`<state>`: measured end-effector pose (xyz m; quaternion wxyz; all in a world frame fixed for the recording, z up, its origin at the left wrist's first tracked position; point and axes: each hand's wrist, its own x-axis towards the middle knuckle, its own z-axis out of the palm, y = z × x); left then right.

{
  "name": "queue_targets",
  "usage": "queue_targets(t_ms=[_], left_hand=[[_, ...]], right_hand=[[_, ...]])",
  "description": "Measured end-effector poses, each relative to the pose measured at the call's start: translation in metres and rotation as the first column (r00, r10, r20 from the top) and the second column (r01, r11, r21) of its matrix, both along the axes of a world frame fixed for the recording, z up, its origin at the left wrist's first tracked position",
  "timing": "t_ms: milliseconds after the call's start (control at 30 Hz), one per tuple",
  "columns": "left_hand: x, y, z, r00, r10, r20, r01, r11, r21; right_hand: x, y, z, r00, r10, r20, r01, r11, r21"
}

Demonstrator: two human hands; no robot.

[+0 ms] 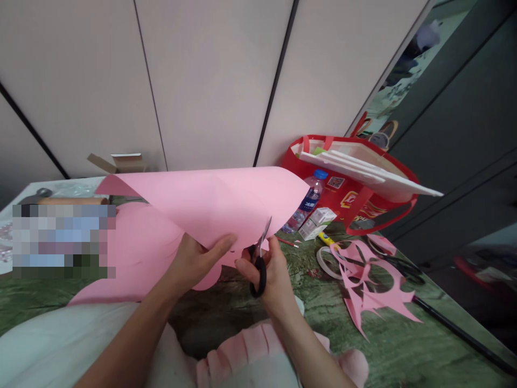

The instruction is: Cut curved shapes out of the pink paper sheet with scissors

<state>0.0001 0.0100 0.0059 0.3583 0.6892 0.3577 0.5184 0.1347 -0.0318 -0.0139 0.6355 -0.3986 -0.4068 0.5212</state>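
Note:
A large pink paper sheet (218, 199) curls up in front of me. My left hand (202, 256) pinches its lower edge, thumb on the near face and fingers hidden behind. In my right hand (274, 275) is a pair of scissors (262, 264) with black handles, my fingers through the loops. Its blades point up and lie against the sheet near its lower right edge. Below and left of the sheet, more pink paper (137, 258) with rounded edges rests on the green table.
To the right lie pink paper offcuts (375, 280), a tape roll (328, 263) and a black rod (464, 334). Behind them stand a red bag (375, 215) holding white boards (363, 164), a plastic bottle (309, 202) and a small white box (318, 222). Pale cabinet panels (210, 81) rise behind.

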Motion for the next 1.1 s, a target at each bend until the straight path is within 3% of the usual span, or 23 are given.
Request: queue_targets(t_ms=[700,1100], left_hand=[[0.000,0.001,-0.004,1.000,0.008,-0.004,-0.008,1.000,-0.010],[0.001,0.000,-0.002,0.998,0.013,0.069,-0.007,0.996,-0.085]], right_hand=[[-0.001,0.003,-0.008,0.999,-0.047,0.009,0.047,0.999,-0.009],[0.000,0.003,-0.014,0.997,-0.060,0.055,0.061,0.998,-0.017]])
